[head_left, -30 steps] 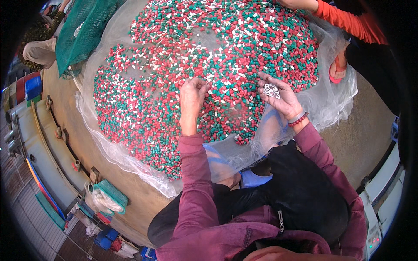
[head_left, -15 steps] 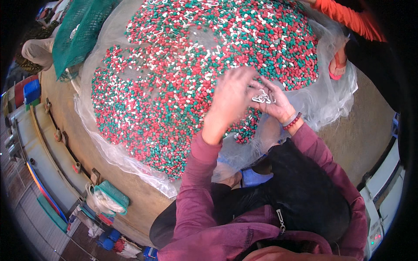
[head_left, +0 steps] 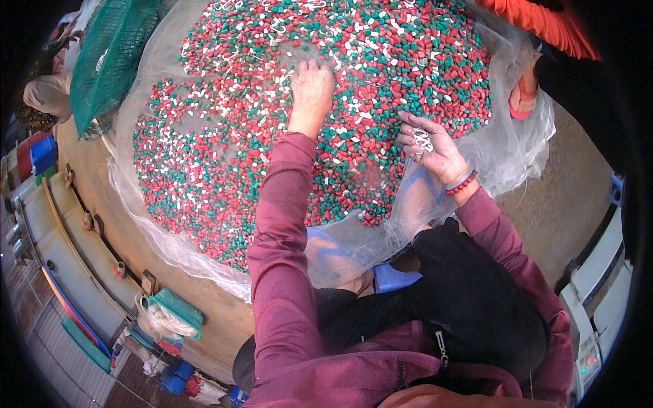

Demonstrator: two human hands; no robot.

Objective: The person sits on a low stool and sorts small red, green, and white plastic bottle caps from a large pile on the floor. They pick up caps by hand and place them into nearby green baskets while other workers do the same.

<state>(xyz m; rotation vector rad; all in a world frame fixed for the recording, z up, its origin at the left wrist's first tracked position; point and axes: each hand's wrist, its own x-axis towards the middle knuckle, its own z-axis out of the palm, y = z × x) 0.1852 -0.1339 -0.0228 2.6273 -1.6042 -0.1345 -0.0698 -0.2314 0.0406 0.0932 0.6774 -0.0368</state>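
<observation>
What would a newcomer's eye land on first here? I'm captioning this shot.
The broad heap of red, green and white pieces on a clear sheet fills the upper middle. The left hand reaches into it, while the right hand cups small pale pieces at its lower right edge.

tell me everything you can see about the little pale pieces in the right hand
The small pale pieces look like a few whitish or clear bent loops, probably plastic, bunched together; finer shape is too small to tell. They lie in the upturned palm of the right hand, fingers loosely curled around them, not closed. The hand is above the near edge of the pile of red, green and white bits on clear sheeting.
</observation>
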